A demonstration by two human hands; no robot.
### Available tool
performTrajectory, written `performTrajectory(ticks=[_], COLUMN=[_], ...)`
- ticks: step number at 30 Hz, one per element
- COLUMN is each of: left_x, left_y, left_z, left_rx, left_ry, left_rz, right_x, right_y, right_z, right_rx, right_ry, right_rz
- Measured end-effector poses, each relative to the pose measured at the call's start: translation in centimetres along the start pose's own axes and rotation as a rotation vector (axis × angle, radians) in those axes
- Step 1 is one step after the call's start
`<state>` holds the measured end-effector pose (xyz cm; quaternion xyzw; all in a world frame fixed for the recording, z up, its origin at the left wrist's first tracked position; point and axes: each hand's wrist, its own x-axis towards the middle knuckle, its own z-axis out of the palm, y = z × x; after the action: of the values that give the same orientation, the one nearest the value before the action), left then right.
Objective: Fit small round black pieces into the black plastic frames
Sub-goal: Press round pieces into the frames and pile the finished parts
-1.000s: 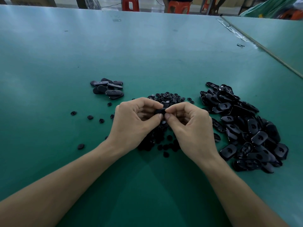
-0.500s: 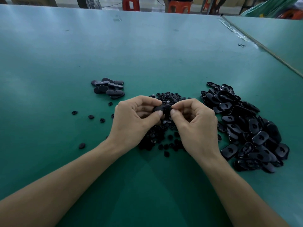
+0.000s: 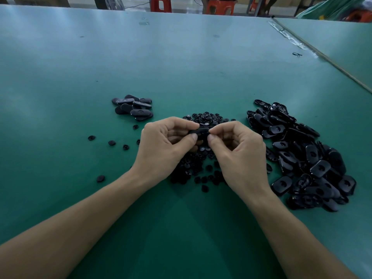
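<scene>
My left hand [image 3: 166,146] and my right hand [image 3: 239,152] meet above the middle of the table, and both pinch one black plastic frame [image 3: 199,131] between thumbs and fingers. Whether a round piece sits in it is hidden by my fingertips. Under the hands lies a heap of small round black pieces [image 3: 203,168]. A big pile of black frames [image 3: 302,156] lies to the right. A small group of frames [image 3: 133,107] lies at the back left.
A few stray round pieces [image 3: 111,142] are scattered left of my left hand on the green table [image 3: 181,63]. A seam to a second table [image 3: 330,61] runs at the right. Red stools [image 3: 161,4] stand beyond the far edge.
The hands have drawn a little apart and lifted slightly, so more of the frame shows between the fingertips. The piles have not moved.
</scene>
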<state>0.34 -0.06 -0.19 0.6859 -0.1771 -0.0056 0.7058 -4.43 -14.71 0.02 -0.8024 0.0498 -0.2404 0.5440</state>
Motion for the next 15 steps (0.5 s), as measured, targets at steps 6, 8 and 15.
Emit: performTrajectory(ticks=[6,8,15], left_x=[-0.02,-0.02,-0.09], left_y=[-0.22,-0.14,-0.11], left_z=[-0.15,-0.22,0.02], left_rx=[-0.052,-0.027,0.107], left_ry=[-0.009,-0.034,-0.096], left_rz=[-0.003,-0.001,0.060], right_x=[0.16,0.23,0.27], right_y=[0.23,0.24,-0.33], right_z=[-0.04,0.04,0.01], right_rx=[0.027,0.084,0.263], right_ry=[0.004,-0.023,-0.062], right_rz=[0.032,0.053,0.046])
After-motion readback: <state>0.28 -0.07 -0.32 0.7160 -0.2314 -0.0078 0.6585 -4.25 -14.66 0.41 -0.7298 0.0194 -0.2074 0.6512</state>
